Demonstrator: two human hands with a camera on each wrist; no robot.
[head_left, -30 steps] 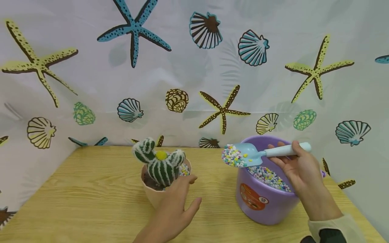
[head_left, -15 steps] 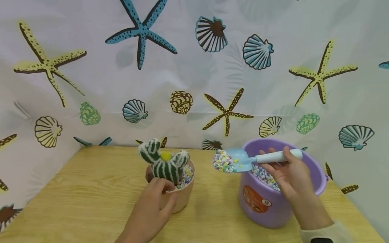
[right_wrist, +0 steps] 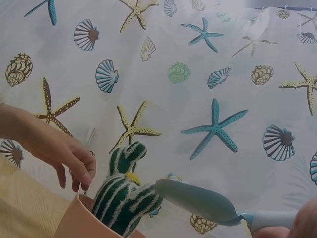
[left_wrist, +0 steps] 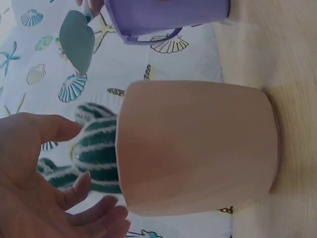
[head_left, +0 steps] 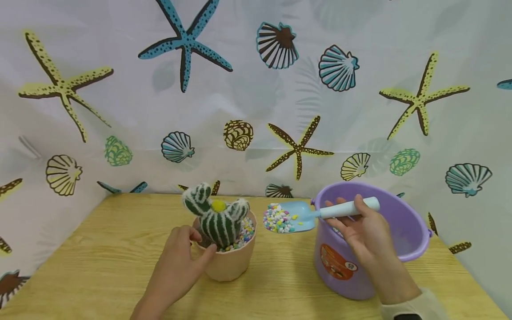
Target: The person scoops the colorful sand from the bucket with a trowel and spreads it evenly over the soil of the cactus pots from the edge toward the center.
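Observation:
A knitted cactus, dark green with white stripes and a yellow flower, stands in a peach pot. Small pastel pebbles fill the right side of the pot, while its left side shows dark. My left hand is at the pot's left rim, fingers loosely bent; in the left wrist view a gap shows between thumb and fingers, with the cactus behind. My right hand grips the white handle of a light blue toy shovel. Its blade, level and heaped with pebbles, is between pot and bucket.
A purple bucket with an orange label stands on the right, under my right forearm and the shovel handle. Both containers rest on a wooden table. Behind hangs a white cloth printed with starfish and shells.
My right hand has carried the loaded shovel left, from over the bucket toward the pot. My left hand has moved left from the pot's right side, across its front, to the left rim.

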